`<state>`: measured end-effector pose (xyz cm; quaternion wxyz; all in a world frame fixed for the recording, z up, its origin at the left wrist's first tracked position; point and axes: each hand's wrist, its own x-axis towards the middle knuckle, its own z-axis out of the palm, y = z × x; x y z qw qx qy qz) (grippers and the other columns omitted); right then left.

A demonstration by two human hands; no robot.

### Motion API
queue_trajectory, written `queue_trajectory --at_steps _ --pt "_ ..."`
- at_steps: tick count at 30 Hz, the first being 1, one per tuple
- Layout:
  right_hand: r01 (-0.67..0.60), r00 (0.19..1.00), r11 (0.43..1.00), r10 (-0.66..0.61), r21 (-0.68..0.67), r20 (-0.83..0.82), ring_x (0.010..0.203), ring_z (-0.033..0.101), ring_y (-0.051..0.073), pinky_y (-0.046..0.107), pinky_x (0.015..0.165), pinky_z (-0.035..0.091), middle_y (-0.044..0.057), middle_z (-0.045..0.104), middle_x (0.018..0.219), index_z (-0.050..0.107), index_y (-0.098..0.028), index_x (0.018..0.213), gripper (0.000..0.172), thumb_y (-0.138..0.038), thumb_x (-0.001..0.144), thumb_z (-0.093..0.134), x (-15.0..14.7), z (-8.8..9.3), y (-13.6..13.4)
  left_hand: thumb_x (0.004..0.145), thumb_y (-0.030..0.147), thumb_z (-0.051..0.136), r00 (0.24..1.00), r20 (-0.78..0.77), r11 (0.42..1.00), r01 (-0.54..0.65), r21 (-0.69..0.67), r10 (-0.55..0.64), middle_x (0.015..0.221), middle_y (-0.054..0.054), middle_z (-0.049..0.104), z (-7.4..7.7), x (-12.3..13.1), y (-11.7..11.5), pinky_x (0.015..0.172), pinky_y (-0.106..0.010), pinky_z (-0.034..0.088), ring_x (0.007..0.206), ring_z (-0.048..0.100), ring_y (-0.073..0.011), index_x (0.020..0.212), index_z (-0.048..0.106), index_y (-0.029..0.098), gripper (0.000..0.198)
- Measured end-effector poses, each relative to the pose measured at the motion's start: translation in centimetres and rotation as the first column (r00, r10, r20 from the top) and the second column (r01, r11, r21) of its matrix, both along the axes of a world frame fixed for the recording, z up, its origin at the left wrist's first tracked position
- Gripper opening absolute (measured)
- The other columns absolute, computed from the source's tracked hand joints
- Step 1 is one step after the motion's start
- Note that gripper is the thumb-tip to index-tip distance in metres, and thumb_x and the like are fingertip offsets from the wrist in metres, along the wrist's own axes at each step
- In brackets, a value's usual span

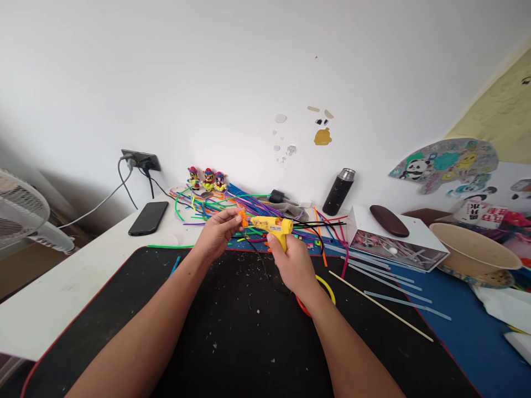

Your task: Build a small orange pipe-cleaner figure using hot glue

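My right hand (293, 264) is wrapped round the handle of a yellow glue gun (271, 225), held above the black desk mat (232, 331) with its orange nozzle pointing left. My left hand (216, 232) is closed in a pinch right at the nozzle tip, on something too small to make out. Behind both hands lies a pile of coloured pipe cleaners (232, 204). A red and yellow ring (321, 290) lies on the mat just right of my right wrist.
A black phone (148, 218), three small figurines (207, 179), a dark flask (339, 192), a white box (394, 237) with a brown case on it, clear glue sticks (385, 282), a thin wooden stick (379, 305), a bowl (473, 251), a fan (20, 213) at left.
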<state>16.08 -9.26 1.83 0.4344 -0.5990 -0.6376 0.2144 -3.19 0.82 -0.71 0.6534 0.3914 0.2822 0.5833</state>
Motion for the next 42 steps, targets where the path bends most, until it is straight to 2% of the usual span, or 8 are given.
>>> queue_trajectory --at_steps 13,22,30,42 --pt "0.013 1.000 1.000 -0.013 0.028 0.002 0.054 0.053 0.018 0.030 0.056 0.033 0.000 0.056 0.056 0.049 -0.024 0.070 0.045 -0.058 0.100 0.047 0.08 -0.03 -0.01 0.055 0.025 0.102 1.000 -0.007 1.000 0.003 -0.014 -0.003 0.087 -0.005 0.077 0.38 0.21 -0.31 0.064 -0.021 0.058 0.068 0.066 -0.0111 0.091 0.084 0.014 0.042" --pt "0.016 1.000 0.999 -0.016 0.037 -0.002 0.054 0.053 0.019 0.031 0.054 0.034 0.001 0.055 0.054 0.048 -0.025 0.070 0.045 -0.058 0.101 0.047 0.10 -0.06 -0.03 0.057 0.024 0.101 1.000 -0.009 1.000 0.022 -0.009 -0.022 0.091 -0.007 0.079 0.16 0.13 -0.19 0.063 -0.021 0.059 0.070 0.069 -0.0127 0.089 0.083 0.014 0.038" --pt "0.005 1.000 0.999 -0.005 0.047 -0.015 0.053 0.051 0.018 0.029 0.053 0.032 0.000 0.053 0.054 0.047 -0.025 0.070 0.045 -0.058 0.101 0.047 0.08 0.01 -0.03 0.056 0.026 0.102 0.999 -0.023 0.999 0.047 -0.012 -0.048 0.085 -0.006 0.078 0.25 0.20 -0.36 0.065 -0.021 0.058 0.069 0.068 -0.0124 0.089 0.083 0.014 0.040" --pt "0.011 1.000 0.999 -0.012 0.032 0.007 0.054 0.052 0.018 0.030 0.054 0.033 0.000 0.054 0.055 0.048 -0.025 0.070 0.045 -0.059 0.100 0.046 0.16 -0.03 0.04 0.052 0.025 0.103 1.000 0.014 1.000 0.010 -0.015 -0.010 0.084 -0.005 0.077 0.44 0.22 -0.36 0.062 -0.021 0.058 0.068 0.067 -0.0117 0.090 0.084 0.013 0.044"
